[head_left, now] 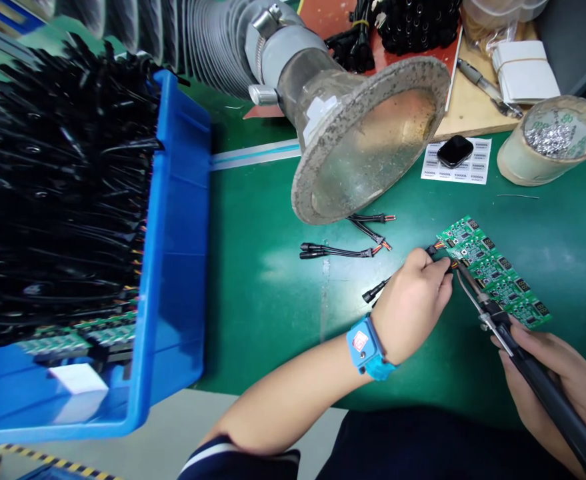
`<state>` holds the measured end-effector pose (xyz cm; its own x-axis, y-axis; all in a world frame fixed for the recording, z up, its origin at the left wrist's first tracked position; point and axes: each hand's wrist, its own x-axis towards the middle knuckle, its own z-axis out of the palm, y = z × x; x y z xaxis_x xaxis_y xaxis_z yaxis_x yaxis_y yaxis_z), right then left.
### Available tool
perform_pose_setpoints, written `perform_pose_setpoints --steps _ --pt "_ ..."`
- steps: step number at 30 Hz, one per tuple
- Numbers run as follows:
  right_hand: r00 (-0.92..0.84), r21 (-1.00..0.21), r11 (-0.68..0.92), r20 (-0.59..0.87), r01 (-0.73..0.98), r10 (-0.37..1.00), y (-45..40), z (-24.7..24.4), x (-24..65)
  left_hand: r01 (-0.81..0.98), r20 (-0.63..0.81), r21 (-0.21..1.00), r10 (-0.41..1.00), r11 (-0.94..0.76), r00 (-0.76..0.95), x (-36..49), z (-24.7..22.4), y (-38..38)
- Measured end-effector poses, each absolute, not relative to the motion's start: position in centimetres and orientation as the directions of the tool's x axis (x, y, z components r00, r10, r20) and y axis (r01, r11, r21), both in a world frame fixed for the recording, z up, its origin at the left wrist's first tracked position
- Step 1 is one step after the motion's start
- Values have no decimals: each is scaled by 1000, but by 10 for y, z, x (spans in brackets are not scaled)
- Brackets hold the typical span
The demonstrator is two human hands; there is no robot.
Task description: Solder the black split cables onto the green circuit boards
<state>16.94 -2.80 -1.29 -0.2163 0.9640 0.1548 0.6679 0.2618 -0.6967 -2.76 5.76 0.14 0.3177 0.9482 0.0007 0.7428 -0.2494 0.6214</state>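
Observation:
My left hand (415, 300), with a blue strap on its wrist, is closed on a black cable (375, 291) whose coloured wire ends meet the left edge of a green circuit board panel (503, 270). The panel lies flat and carries several small digit displays. In my right hand (547, 373) is a black soldering iron (527, 363) with a thin wire-feed tube along it. Its tip touches or nearly touches the board beside the wires, close to my left fingertips; exact contact is hard to make out. Several short black cables (340, 251) lie left of the panel.
A fume extractor hood (373, 140) hangs over the table's middle. A blue bin (177, 240) packed with black cables and boards stands at left. Toward the back right are a solder cup (547, 143), a label sheet (480, 170) with a black object on it, and a pen (487, 87).

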Motion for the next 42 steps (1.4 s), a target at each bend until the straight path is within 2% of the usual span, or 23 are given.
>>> perform_pose_setpoints --steps 2,9,14,19,24,28,32,35,39,42 --pt "-217 -680 243 125 692 968 -29 -13 170 749 -2 612 947 -252 320 -28 2 57" --pt "-227 -693 306 207 653 952 -29 -12 173 769 -18 584 942 -262 334 -28 3 57" --pt "-253 -631 354 248 690 935 -25 -9 168 784 -15 556 940 -275 341 -29 2 57" --pt "-299 -555 403 272 728 915 -22 -10 166 825 1 473 936 -311 352 -28 3 55" --pt "-302 -517 405 274 754 913 -21 -8 167 878 -9 333 930 -343 367 -27 6 56" --pt "-294 -542 387 253 746 922 -22 -8 167 899 0 223 922 -377 387 -26 7 56" --pt "-201 -599 263 169 756 965 -25 -10 167 903 33 138 914 -406 405 -26 7 55" --pt "-173 -629 219 133 746 976 -26 -10 168 908 50 108 915 -404 401 -25 6 54" --pt "-130 -664 208 165 718 978 -31 -11 174 908 52 83 912 -411 408 -25 6 53" --pt "-85 -730 124 91 672 992 -37 -17 183 907 44 67 909 -416 414 -25 8 53"
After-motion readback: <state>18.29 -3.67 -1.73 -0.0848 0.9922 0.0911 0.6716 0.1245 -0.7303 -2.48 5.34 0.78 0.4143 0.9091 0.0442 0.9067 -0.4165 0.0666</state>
